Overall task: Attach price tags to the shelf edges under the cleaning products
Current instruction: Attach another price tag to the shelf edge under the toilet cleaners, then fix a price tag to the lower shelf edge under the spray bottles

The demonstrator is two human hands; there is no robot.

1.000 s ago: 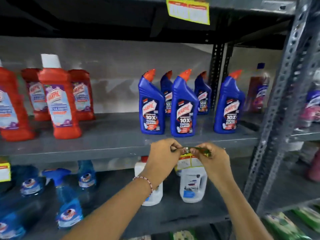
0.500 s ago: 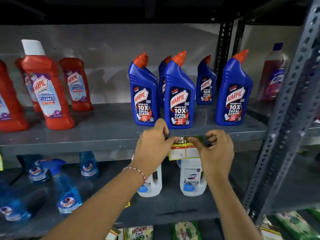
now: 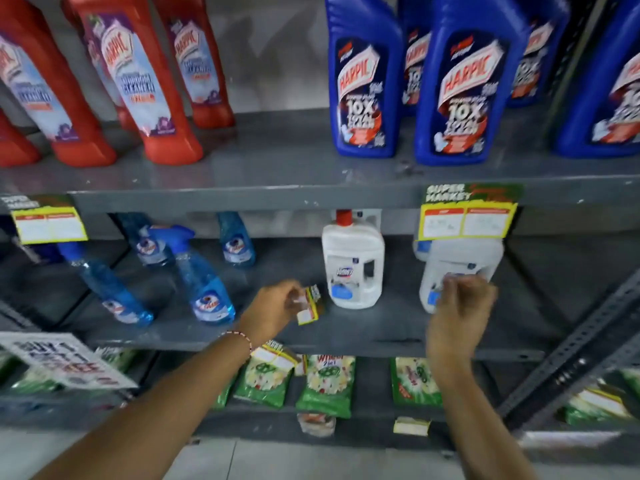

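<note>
Price tags (image 3: pixel 309 305) sit pinched in the left hand (image 3: pixel 277 306), a small bunch fanned out past the fingertips toward the right, with their long side running roughly upright and tilted a little. The hand is closed around them, thumb against the fingers. One tag (image 3: pixel 467 213) already hangs on the shelf edge (image 3: pixel 242 199) well above and to the right of that hand, straight over the right hand (image 3: pixel 462 306) and below the blue bottles (image 3: pixel 464 81). Another tag (image 3: pixel 48 223) hangs far up to the left, under the red bottles (image 3: pixel 138 88).

The right hand is loosely curled in front of a white jug (image 3: pixel 457 268); motion blur hides whether anything lies between its fingertips, so I cannot tell if it holds a scrap or nothing.

The coming move likely turns on the lower shelf edge (image 3: pixel 346 342), which runs level just below both hands. The bunch lies nearer the left hand's side of that edge, beneath the other white jug (image 3: pixel 353 265), so the right hand would have to cross leftward to draw one tag free. A tag's long axis would then need turning flat to lie along the edge.
</note>
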